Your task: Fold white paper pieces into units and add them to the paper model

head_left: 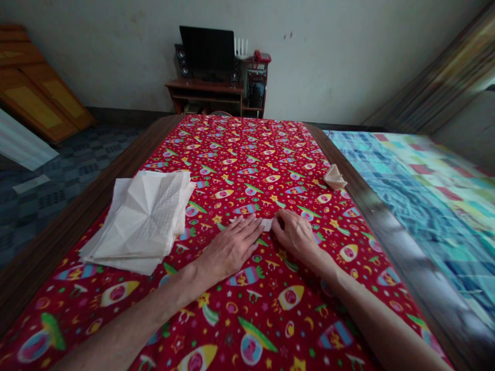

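A small folded strip of white paper (266,224) lies on the red patterned cloth (255,170). My left hand (234,245) rests flat on it with the fingers stretched out, covering much of the strip. At the strip's right end is my right hand (296,233), its fingers curled in and closed on the paper's edge. The fingertips of that hand are partly hidden. To the left of my hands sits a pile of creased white paper sheets (149,206). A folded paper piece (335,178) stands at the cloth's right edge.
Dark wooden borders (381,232) flank the cloth. Beyond the far end stands a desk (209,87) with a monitor (208,51), speakers and a red telephone (262,56). A bed with a checked cover (410,180) is on the right. A wooden cabinet (38,87) stands at far left.
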Tool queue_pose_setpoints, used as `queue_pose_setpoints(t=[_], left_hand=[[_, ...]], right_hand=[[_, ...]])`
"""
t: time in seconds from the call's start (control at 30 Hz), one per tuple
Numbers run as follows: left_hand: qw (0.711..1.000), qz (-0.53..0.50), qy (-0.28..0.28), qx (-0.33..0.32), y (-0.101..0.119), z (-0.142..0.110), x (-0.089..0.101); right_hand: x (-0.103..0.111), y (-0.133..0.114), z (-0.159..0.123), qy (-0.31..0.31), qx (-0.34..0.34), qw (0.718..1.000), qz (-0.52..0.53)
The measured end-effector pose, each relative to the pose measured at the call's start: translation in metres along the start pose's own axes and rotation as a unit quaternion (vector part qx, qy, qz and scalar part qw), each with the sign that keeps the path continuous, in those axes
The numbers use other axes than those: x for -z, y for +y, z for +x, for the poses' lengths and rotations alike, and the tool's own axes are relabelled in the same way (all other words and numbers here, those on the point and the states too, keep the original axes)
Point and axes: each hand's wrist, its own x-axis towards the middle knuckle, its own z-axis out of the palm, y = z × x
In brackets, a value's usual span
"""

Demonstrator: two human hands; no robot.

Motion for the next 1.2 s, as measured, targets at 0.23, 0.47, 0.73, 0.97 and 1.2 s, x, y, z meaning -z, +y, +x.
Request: queue_pose_setpoints(t=[0.23, 0.47, 0.73, 0.97, 1.2], left_hand=[[0.999, -0.005, -0.022, 0.048, 0.004, 0.0, -0.005], [0.998, -0.003, -0.029, 0.062, 0.006, 0.002, -0.005], [0.997, 0.021, -0.015, 0.075, 0.003, -0.009, 0.002], [0.996, 0.034, -0.002, 0.088, -0.007, -0.031, 0.01], [0.993, 0.032, 0.067, 0.097, -0.017, -0.028, 0.007]], right_hand=[[0.007, -0.005, 0.0, -0.007, -0.002, 1.0, -0.031], [0.012, -0.024, -0.026, -0.061, 0.216, 0.975, 0.001], [0.013, -0.003, -0.034, -0.139, 0.217, 0.966, 0.015], [0.019, -0.001, -0.035, -0.111, 0.193, 0.975, 0.024], [0.02, 0.003, -0.034, -0.048, 0.159, 0.986, 0.021]])
